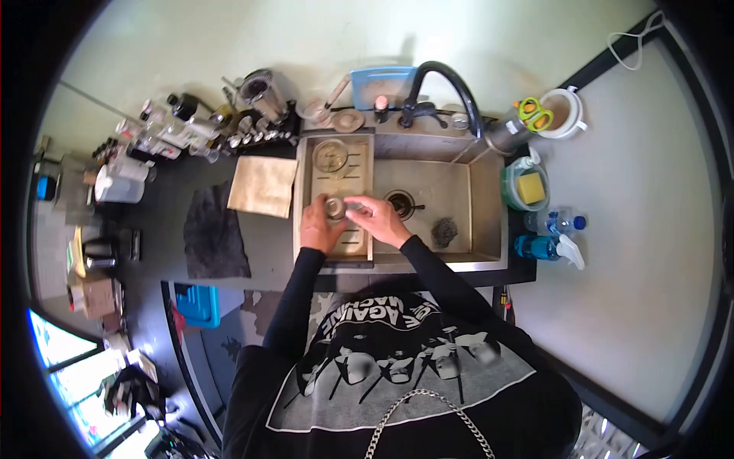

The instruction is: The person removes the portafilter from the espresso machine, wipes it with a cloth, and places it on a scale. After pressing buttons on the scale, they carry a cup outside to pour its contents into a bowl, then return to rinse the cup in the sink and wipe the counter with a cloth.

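Observation:
A small round clear glass (335, 207) is between my hands, over the metal drain tray (306, 177) on the sink's left side. My left hand (318, 226) curls around the glass from the left, with the thumb along its near side. From the right, my right hand (380, 220) holds the glass's edge with its fingertips. A clear glass bowl (330, 156) rests on the tray beyond my hands. To the right lies the sink basin (440, 180), with a dark drain strainer (398, 203) and a grey scouring pad (444, 232) in it.
A black faucet (417, 99) arches behind the basin. On the right stand a green tub with a yellow sponge (530, 188), a blue spray bottle (543, 248) and a water bottle (552, 221). A beige cloth (262, 186) and a dark cloth (214, 233) lie left.

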`<action>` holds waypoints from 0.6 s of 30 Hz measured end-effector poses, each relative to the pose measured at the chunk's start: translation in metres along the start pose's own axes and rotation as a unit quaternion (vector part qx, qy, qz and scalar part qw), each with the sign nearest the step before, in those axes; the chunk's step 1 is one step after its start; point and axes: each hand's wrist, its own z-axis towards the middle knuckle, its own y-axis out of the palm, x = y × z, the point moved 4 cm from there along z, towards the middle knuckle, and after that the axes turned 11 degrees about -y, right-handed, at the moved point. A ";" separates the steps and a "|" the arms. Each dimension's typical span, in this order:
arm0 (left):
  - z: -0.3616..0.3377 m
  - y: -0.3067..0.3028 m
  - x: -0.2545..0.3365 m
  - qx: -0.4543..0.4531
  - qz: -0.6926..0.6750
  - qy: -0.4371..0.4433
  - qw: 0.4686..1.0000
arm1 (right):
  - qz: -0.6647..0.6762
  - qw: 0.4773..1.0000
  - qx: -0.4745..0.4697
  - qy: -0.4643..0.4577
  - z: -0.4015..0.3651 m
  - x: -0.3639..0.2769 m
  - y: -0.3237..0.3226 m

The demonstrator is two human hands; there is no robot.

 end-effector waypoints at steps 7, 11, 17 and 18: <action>0.003 0.004 -0.024 0.038 0.165 0.030 0.985 | 0.138 0.896 0.420 0.050 0.054 0.026 -0.102; 0.005 0.012 -0.029 0.066 0.172 0.018 0.983 | 0.258 0.810 0.523 0.063 0.080 0.031 -0.131; -0.009 -0.008 -0.007 0.102 0.087 0.032 0.990 | 0.093 0.872 0.463 -0.128 0.146 -0.035 -0.136; -0.012 -0.014 -0.002 0.094 0.068 0.036 0.993 | -0.107 0.805 0.553 -0.185 0.161 -0.034 -0.150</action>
